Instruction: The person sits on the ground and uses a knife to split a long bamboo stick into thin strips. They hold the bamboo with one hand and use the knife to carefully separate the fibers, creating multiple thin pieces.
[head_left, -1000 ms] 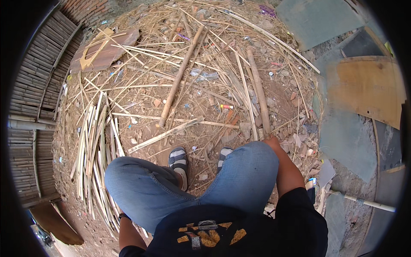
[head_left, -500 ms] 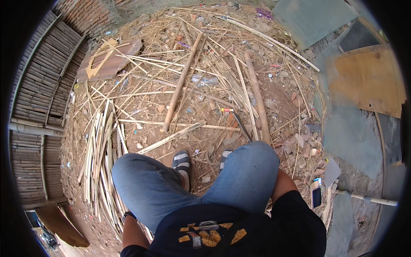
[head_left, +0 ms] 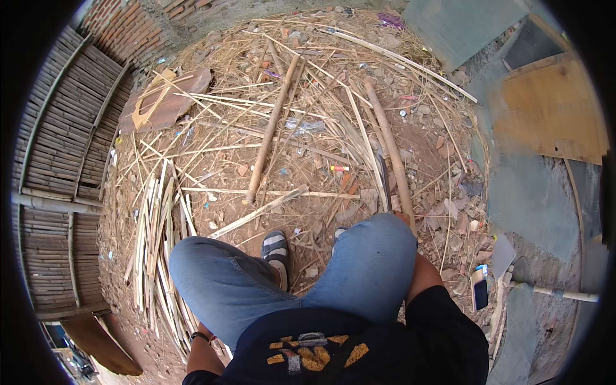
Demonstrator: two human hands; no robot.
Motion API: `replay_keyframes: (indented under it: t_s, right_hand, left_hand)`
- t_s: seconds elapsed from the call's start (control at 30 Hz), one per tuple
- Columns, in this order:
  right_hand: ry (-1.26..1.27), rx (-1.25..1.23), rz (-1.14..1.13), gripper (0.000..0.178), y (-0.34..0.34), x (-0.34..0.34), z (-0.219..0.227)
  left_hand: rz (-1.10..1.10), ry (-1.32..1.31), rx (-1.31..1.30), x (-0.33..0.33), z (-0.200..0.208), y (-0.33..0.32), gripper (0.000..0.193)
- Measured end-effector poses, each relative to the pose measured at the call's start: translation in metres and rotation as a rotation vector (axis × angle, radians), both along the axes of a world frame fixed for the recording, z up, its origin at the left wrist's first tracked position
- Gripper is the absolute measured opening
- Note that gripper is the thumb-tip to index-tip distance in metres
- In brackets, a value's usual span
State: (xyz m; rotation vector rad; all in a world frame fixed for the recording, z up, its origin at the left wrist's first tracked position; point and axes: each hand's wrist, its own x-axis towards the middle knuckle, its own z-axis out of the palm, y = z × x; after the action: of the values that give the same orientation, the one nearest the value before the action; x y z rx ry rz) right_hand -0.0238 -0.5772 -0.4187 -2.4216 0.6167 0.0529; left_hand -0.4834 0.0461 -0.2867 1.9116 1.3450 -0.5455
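From my remote seat I log the following. Right hand (head_left: 404, 218): only a sliver shows past the right knee, lying against the lower end of a long bamboo pole (head_left: 388, 151); whether the fingers wrap it I cannot tell, as the denim-clad knee hides them. Left hand: hidden beneath the left thigh, only the forearm with a dark wristband (head_left: 200, 335) showing at the lower edge; its state I cannot tell. The bamboo pole runs from the right knee up and slightly left across the dirt ground (head_left: 423, 138). Beside it, to its left, lies a dark flat blade-like strip (head_left: 383, 183), roughly parallel. A second, thicker brown pole (head_left: 273, 131) lies well apart to the left, slanting from upper right to lower left. A pale split slat (head_left: 260, 212) lies just ahead of a striped sandal (head_left: 276, 247) on the left foot. Bundle of pale bamboo strips (head_left: 151, 250) lies on the left, near the woven bamboo fence (head_left: 54, 173). A rusty sheet (head_left: 163, 102) rests at the upper left, below a brick wall (head_left: 138, 29). A phone (head_left: 479, 290) lies on the ground to the right of the right arm. A plywood board (head_left: 552, 115) lies at the upper right.
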Motion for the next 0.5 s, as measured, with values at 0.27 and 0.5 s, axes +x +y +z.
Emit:
replay_keyframes:
  t_s: [0.27, 0.5]
  right_hand:
    - [-0.058, -0.284, 0.107, 0.04, -0.023, 0.002, 0.003]
    - [0.153, 0.009, 0.109, 0.043, -0.056, 0.002, 0.029]
  left_hand:
    - [-0.066, -0.028, 0.012, 0.007, 0.0, 0.032, 0.035]
    - [-0.073, -0.021, 0.006, 0.016, -0.001, 0.03, 0.035]
